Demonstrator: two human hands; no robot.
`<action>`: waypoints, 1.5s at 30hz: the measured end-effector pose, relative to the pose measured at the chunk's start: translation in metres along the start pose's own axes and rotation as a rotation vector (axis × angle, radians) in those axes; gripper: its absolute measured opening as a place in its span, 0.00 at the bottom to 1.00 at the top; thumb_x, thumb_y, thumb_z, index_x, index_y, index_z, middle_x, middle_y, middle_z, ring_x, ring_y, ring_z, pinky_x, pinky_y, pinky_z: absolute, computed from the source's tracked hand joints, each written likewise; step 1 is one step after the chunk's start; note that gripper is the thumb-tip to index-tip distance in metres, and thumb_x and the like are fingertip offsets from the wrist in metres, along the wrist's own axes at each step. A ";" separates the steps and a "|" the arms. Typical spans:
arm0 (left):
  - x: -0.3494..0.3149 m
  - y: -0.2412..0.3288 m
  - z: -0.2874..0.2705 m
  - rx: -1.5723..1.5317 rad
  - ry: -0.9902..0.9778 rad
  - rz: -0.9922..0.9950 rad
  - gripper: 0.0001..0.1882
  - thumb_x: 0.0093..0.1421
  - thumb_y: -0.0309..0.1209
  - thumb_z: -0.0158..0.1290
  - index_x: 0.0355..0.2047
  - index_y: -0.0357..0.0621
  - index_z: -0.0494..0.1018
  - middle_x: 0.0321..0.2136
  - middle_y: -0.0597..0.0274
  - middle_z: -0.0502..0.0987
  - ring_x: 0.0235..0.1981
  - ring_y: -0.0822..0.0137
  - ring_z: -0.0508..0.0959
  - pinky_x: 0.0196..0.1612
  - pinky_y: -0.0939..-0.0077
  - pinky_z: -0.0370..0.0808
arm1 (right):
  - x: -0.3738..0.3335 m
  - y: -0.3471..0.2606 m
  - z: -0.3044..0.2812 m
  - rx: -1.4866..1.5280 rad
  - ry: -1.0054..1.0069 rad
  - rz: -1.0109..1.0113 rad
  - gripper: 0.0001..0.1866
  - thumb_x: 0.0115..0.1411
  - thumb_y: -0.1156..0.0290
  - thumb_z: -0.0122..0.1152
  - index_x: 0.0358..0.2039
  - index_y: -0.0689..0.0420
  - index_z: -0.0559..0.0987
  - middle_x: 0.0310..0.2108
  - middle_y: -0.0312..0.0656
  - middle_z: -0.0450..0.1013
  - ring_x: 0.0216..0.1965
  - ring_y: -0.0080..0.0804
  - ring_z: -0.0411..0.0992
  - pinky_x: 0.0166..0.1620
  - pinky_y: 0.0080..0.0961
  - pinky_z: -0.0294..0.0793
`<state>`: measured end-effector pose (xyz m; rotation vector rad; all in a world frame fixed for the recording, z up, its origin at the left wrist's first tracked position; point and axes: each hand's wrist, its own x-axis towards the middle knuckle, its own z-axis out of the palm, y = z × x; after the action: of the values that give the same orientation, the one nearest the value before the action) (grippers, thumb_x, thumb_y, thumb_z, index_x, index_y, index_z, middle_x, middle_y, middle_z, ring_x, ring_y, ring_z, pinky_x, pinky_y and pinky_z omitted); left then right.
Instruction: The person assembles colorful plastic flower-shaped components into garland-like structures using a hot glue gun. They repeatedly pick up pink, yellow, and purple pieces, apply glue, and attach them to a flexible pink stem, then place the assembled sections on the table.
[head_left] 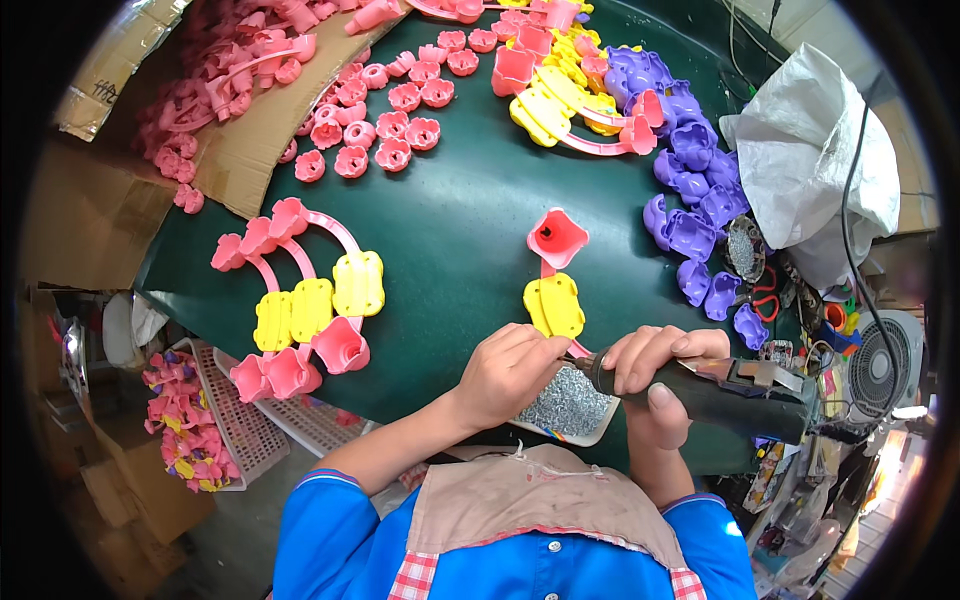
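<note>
Head cam: L hand (513, 368) pinched on 1 pink/yel pc (556, 305), R hand (656, 378) wrapped round 1 driver (738, 405).

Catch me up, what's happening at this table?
A person's right hand grips a black handheld tool, its narrow end pointed at the fingertips of the left hand, which are at the near end of a pink-and-yellow piece on the green table. Three similar pieces lie together to the left. Small grey metal parts sit just below the hands.
</note>
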<state>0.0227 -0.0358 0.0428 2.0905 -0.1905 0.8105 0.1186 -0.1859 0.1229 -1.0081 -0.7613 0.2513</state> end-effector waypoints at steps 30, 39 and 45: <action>0.022 -0.055 0.002 -0.211 -0.092 -0.257 0.07 0.55 0.24 0.66 0.30 0.38 0.78 0.24 0.59 0.75 0.26 0.62 0.74 0.31 0.70 0.71 | 0.041 0.038 -0.016 0.051 0.079 -0.099 0.22 0.60 0.72 0.64 0.51 0.55 0.65 0.24 0.41 0.70 0.23 0.31 0.69 0.34 0.36 0.78; 0.018 -0.039 -0.006 0.037 0.000 0.111 0.13 0.48 0.25 0.71 0.31 0.40 0.79 0.26 0.61 0.75 0.23 0.64 0.72 0.25 0.69 0.70 | 0.020 0.018 0.001 0.023 -0.024 -0.105 0.23 0.61 0.70 0.67 0.50 0.55 0.64 0.24 0.42 0.72 0.23 0.33 0.72 0.34 0.37 0.78; 0.011 -0.043 -0.008 -0.158 -0.120 -0.696 0.38 0.51 0.41 0.73 0.52 0.32 0.66 0.26 0.56 0.78 0.24 0.65 0.79 0.28 0.70 0.75 | 0.031 0.039 0.000 -0.119 -0.189 -0.243 0.22 0.60 0.80 0.60 0.53 0.56 0.66 0.27 0.42 0.75 0.27 0.33 0.75 0.39 0.39 0.80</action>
<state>0.0447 -0.0012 0.0240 1.8651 0.3828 0.2394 0.1468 -0.1487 0.1043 -1.0020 -1.0724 0.0919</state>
